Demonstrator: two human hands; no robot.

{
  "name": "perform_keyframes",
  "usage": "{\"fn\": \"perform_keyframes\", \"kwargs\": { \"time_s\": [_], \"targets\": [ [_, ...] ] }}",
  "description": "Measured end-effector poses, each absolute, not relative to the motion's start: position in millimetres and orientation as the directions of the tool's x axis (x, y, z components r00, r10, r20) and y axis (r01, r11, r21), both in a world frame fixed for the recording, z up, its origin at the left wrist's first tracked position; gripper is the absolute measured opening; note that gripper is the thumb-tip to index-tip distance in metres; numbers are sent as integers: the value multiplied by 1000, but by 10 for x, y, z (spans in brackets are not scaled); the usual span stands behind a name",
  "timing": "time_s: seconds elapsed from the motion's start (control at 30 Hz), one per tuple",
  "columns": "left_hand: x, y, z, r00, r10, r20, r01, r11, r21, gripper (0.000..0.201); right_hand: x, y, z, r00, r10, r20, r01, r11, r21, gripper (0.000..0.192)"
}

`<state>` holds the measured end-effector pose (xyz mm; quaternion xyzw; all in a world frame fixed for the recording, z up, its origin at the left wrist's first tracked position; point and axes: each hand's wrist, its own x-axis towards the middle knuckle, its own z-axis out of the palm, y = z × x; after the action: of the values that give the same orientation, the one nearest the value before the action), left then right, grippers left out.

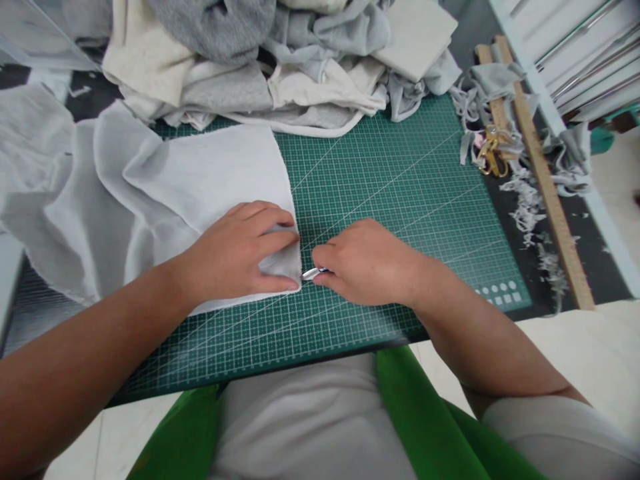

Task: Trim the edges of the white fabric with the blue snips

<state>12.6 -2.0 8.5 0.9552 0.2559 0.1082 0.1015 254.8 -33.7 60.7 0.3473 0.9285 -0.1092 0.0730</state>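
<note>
Right now my left hand (240, 250) lies flat, fingers spread and pressing down on the near right corner of a white cloth (200, 180). That cloth is spread over the left part of a green cutting mat (400, 180) and trails off to the left in loose folds. My right hand (367, 263) sits just beside the left, curled closed and pinching a small metal tool (313, 273). Only the silvery tip shows, pointing at the cloth's edge and touching it or nearly so; I cannot tell which, nor what sort of tool it is.

At the far edge of the mat sits a heap of grey and cream fabric pieces (280, 60), some folded, some crumpled. To the right, off the mat, a long wooden ruler (545, 180) runs away from me, with gold-handled scissors (493, 150) beside its far end, lying among grey fabric strips (525, 200) and frayed scraps. No box or tray shows; everything lies loose on the table.
</note>
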Motion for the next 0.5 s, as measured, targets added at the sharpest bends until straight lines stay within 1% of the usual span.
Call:
{"fn": "perform_keyframes", "kwargs": {
  "time_s": [0.17, 0.37, 0.5],
  "targets": [
    [124, -19, 104, 860, 485, 161, 442, -864, 242, 59, 2548, -337, 613, -748, 623, -227, 658, 740, -140, 25],
    [126, -15, 66, 844, 505, 182, 454, -852, 259, 60, 2536, -336, 621, -747, 625, -226, 659, 741, -132, 27],
    [125, -18, 70, 842, 510, 175, 459, -849, 261, 60, 2542, -322, 598, -741, 635, -220, 669, 725, -160, 27]
  ]
}}
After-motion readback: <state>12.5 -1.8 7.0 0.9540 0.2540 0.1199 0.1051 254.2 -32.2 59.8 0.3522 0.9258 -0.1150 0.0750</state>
